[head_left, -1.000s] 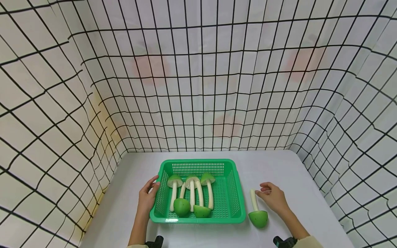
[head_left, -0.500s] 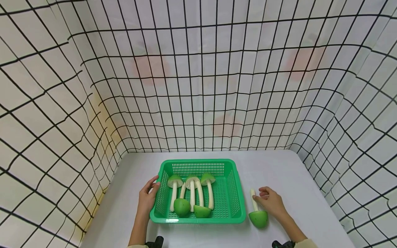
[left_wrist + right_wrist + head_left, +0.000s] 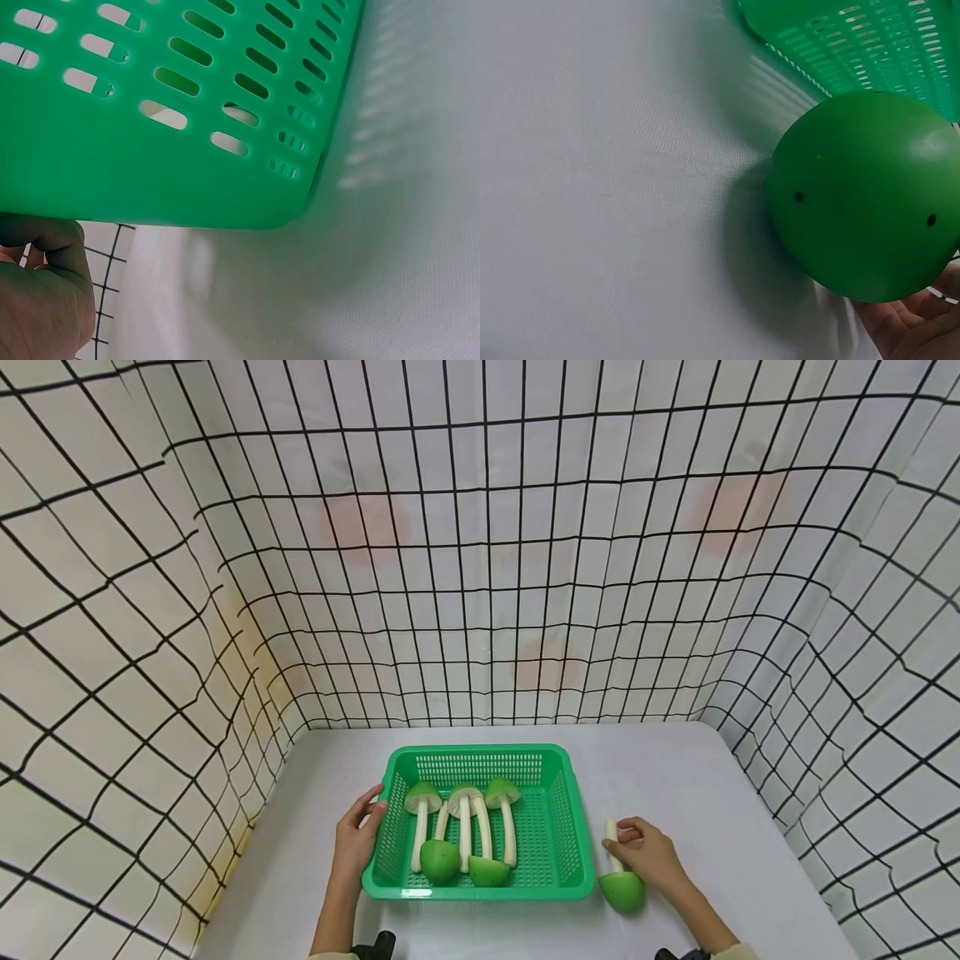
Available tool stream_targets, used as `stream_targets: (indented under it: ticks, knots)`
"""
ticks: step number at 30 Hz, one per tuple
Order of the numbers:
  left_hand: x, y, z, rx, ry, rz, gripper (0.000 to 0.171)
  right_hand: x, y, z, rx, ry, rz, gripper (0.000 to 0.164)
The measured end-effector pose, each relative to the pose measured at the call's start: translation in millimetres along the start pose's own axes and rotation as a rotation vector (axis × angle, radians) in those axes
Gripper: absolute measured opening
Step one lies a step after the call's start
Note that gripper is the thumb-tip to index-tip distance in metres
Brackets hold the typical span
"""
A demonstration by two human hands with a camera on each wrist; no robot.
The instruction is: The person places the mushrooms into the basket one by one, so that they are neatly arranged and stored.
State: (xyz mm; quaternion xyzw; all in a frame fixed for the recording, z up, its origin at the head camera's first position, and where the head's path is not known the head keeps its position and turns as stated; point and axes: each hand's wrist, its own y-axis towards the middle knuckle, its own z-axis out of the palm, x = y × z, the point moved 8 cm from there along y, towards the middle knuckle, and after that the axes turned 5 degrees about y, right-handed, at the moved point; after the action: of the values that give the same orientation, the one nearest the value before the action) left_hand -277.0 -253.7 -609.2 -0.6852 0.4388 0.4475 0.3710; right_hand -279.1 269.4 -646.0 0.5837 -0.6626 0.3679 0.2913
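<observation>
A green plastic basket [image 3: 480, 894] with slotted walls sits on the white table. My left hand [image 3: 356, 842] grips its left rim, and the left wrist view shows curled fingers at the edge of the basket wall [image 3: 135, 180]. Several toy mushrooms [image 3: 440, 862] with green caps and pale stems lie inside, toward the left and middle. To the right of the basket, my right hand [image 3: 651, 856] pinches the stem of another mushroom [image 3: 622, 893], cap toward me. In the right wrist view its round, dark-spotted cap [image 3: 862, 202] hides most of the fingers.
White walls behind black netting [image 3: 491, 585] enclose the table [image 3: 675, 760] at the back and both sides. Faint reddish patches [image 3: 551, 664] show through the back wall. Dark straps [image 3: 375, 945] with cameras sit on both wrists.
My right hand has moved left and slightly down onto the mushroom's stem and taken hold of it; the cap has shifted slightly left. My left hand and the basket have stayed put.
</observation>
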Motion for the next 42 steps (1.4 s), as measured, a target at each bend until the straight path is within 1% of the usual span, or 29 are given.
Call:
stream_targets:
  ticks: [9,22,28,34,42]
  knots:
    - [-0.1,0.6,0.1,0.008,0.001,0.0,0.042,0.4,-2.4,2.0,0.012,0.056,0.025,0.057]
    - [-1.1,-0.4,-0.2,-0.002,-0.011,0.004,0.04,3.3,-4.6,-4.5,0.006,0.073,0.038,0.058]
    - [0.0,0.6,-0.4,0.004,-0.013,0.002,0.041,7.3,-4.0,-9.6,0.003,0.08,0.028,0.059]
    - [0.8,0.1,0.8,0.013,-0.004,-0.005,0.043,10.1,-0.2,-14.9,-0.012,0.109,0.009,0.056]
    - [1.2,1.1,-0.5,0.0,-0.02,0.004,0.041,14.2,1.1,-23.2,-0.032,0.121,0.005,0.056]
